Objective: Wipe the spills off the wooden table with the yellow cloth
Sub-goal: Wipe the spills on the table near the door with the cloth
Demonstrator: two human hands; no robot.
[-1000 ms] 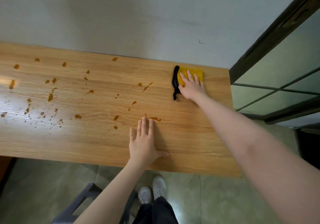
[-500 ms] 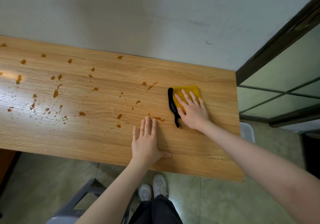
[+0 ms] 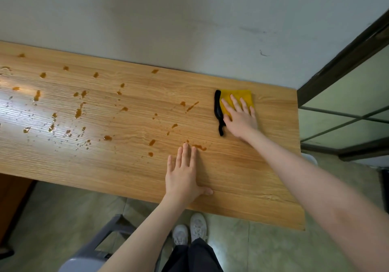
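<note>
Near the far right corner of the wooden table (image 3: 242, 177), the right hand (image 3: 242, 118) presses flat, with fingers straight, on the yellow cloth (image 3: 242, 97), which has a black edge on its left. Brown spills (image 3: 79, 111) lie scattered to the left, some just beside the left hand (image 3: 185, 175), resting flat with fingers spread. A grey stool (image 3: 101, 246) stands below the near edge.
</note>
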